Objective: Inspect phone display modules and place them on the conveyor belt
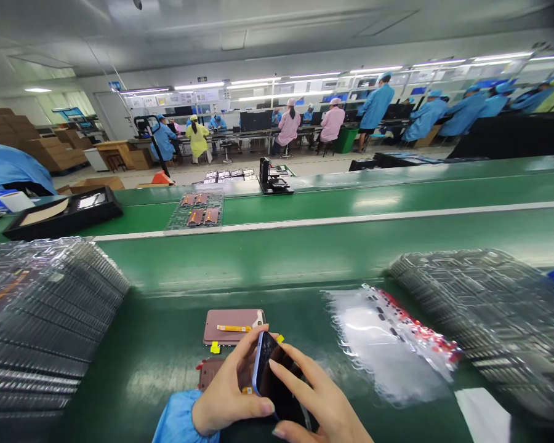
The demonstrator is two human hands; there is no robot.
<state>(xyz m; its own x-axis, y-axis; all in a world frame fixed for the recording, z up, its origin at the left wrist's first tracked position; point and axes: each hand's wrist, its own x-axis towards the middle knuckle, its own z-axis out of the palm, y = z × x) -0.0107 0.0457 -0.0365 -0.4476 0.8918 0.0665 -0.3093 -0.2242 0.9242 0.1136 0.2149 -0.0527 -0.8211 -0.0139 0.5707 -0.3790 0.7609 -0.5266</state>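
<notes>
Both my hands hold a dark phone screen panel (277, 384) with a bluish edge, tilted up near the front of the green bench. My left hand (228, 391) grips its left edge with thumb and fingers closed. My right hand (318, 400) rests its fingers across the panel's dark face. Just beyond lies a pinkish-brown panel (231, 326) with an orange flex strip and yellow tab. A second brownish panel (210, 372) lies partly hidden under my left hand.
Stacks of clear plastic trays stand at left (41, 320) and right (489, 307). A pile of clear film bags (388, 344) lies right of my hands. On the conveyor belt (351, 246) sit a tray of parts (196, 209) and a black box (64, 212). Workers sit far behind.
</notes>
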